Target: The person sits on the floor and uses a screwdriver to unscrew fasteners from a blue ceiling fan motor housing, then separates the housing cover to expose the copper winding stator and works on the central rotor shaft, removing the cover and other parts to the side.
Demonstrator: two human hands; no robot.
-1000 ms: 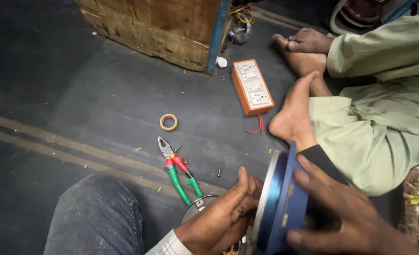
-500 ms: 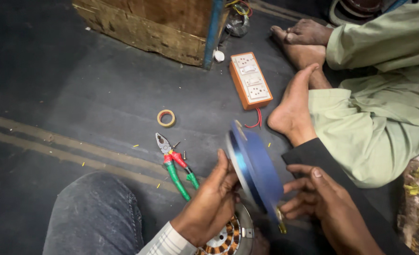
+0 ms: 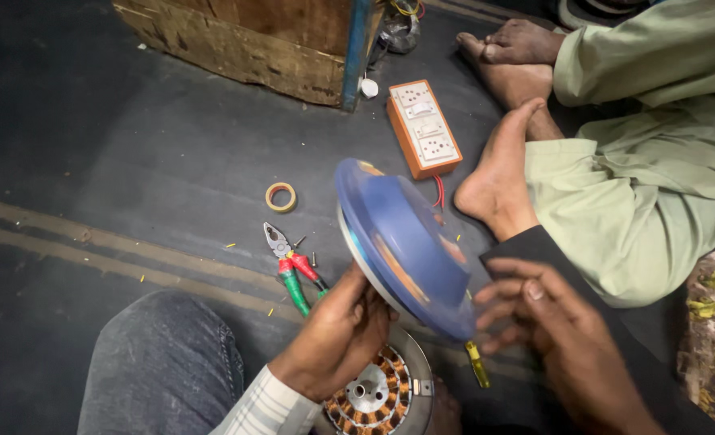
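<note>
My left hand (image 3: 337, 334) grips a round blue motor cover (image 3: 406, 246) by its lower rim and holds it tilted on edge above the floor. My right hand (image 3: 547, 322) hovers just right of the cover, fingers spread, holding nothing. Under both hands lies the motor's stator (image 3: 378, 395) with copper windings in a metal ring. A yellow-handled screwdriver (image 3: 477, 364) lies beside it, partly hidden by the cover.
Pliers (image 3: 291, 262) with red and green handles and a tape roll (image 3: 280, 196) lie on the dark floor. An orange socket board (image 3: 423, 127) sits by a wooden crate (image 3: 253, 40). Another person in light green clothes (image 3: 639, 185) sits at right, bare feet (image 3: 498, 173) close.
The blue cover has been lifted off and tipped to the left, uncovering the stator. My right hand has let go of it and drawn back; the left hand holds it alone.
</note>
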